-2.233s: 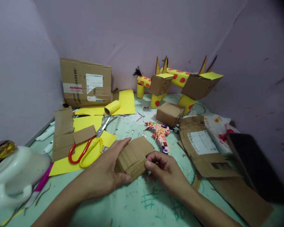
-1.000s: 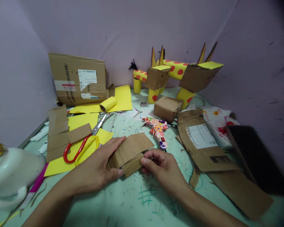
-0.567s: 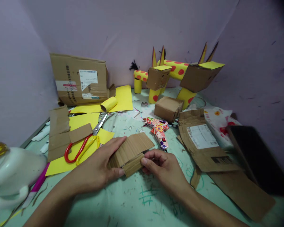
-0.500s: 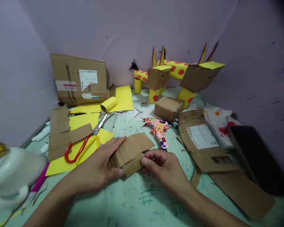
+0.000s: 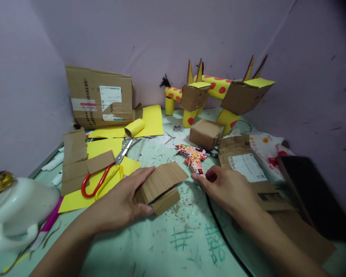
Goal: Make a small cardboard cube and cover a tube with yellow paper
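A small folded cardboard box (image 5: 163,181) with a loose flap at its near side rests on the table. My left hand (image 5: 128,194) grips it from the left, thumb at the near side and fingers over the far side. My right hand (image 5: 227,188) is at the lower end of the handle of a flower-patterned glue gun (image 5: 194,156). Its thumb covers the handle's end, and the other fingers are curled and partly hidden. From beneath this hand a black cord (image 5: 219,221) runs to the near edge.
Red-and-yellow scissors (image 5: 99,181) lie on yellow paper (image 5: 75,200) at left, near a white mug (image 5: 23,207). Behind stand a large carton (image 5: 86,88), spotted animal figures (image 5: 194,96) and a small box (image 5: 206,134). Flattened cardboard (image 5: 302,231) and a dark phone-like slab (image 5: 314,196) are at right.
My right hand has left the cardboard box's flap and moved right and away from me to the glue gun's handle. The cord now shows. My left hand keeps its grip on the box.
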{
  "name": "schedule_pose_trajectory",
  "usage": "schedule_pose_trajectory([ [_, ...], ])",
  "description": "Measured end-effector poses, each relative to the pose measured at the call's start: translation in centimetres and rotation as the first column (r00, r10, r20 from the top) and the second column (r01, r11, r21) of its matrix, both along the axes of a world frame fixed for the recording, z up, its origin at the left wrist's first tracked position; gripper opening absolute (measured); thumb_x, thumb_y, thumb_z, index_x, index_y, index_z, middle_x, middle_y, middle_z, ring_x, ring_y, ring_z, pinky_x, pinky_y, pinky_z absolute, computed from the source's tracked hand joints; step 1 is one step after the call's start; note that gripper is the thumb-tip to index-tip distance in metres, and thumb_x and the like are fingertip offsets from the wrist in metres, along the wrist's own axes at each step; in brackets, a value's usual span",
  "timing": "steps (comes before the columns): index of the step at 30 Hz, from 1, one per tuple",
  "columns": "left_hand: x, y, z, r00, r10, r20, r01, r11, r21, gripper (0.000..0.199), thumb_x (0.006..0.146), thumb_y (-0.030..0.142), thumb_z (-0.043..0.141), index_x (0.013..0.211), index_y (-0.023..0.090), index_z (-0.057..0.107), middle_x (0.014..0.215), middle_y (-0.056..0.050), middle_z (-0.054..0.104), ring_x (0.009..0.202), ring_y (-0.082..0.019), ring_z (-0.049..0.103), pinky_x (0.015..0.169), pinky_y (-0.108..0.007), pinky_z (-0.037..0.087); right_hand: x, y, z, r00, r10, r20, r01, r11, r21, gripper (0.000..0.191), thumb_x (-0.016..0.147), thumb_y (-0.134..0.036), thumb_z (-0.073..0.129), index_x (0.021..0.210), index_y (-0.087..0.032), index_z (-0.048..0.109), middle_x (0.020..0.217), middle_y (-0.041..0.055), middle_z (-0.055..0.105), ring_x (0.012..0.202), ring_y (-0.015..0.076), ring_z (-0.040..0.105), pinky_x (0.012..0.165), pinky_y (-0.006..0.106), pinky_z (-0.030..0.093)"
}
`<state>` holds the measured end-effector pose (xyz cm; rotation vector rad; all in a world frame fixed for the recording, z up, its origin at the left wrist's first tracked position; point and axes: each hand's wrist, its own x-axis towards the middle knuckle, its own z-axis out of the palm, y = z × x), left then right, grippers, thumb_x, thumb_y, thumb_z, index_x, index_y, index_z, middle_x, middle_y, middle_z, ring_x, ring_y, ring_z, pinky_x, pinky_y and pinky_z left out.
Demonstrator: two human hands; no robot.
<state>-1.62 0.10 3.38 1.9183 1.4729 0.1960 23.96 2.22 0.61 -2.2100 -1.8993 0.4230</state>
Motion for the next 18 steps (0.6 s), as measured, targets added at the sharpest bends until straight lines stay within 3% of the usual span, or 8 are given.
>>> schedule_pose_trajectory([
  [9,0.4,0.1,0.1,0.999,-0.01,-0.045,0.009,1.0,-0.014,0.08,0.074,0.038,0.062,0.144,0.019,0.028,0.151,-0.009,0.032,0.137,-0.028,0.03,0.113,-0.044,0.023,-0.1,1.4,-0.7,0.987,-0.053,-0.151,0.056,0.998,0.015,0.04,0.069,-0.057,0.062,0.053,-0.021,0.066,0.053,0.009,0.066,0.054,0.0239,0.058,0.045,0.028,0.028],
  [15,0.2,0.0,0.0,0.999,0.003,-0.034,-0.003,1.0,-0.011,0.08,0.073,0.038,0.063,0.144,0.022,0.028,0.151,-0.008,0.032,0.137,-0.029,0.03,0.112,-0.047,0.024,0.4,1.8,-1.4,0.925,-0.111,-0.362,0.078,0.991,-0.105,0.037,0.071,-0.051,0.061,0.051,-0.02,0.063,0.045,0.0049,0.064,0.039,0.0166,0.054,0.038,0.025,0.031],
  [18,0.1,0.0,-0.1,1.0,-0.006,-0.026,0.006,1.0,-0.008,0.08,0.073,0.038,0.063,0.143,0.021,0.029,0.151,-0.009,0.032,0.137,-0.029,0.031,0.112,-0.048,0.024,0.3,1.8,-1.3,0.903,-0.12,-0.413,0.077,0.99,-0.12,0.039,0.069,-0.052,0.063,0.048,-0.02,0.06,0.042,0.0038,0.06,0.037,0.0154,0.051,0.036,0.025,0.027],
])
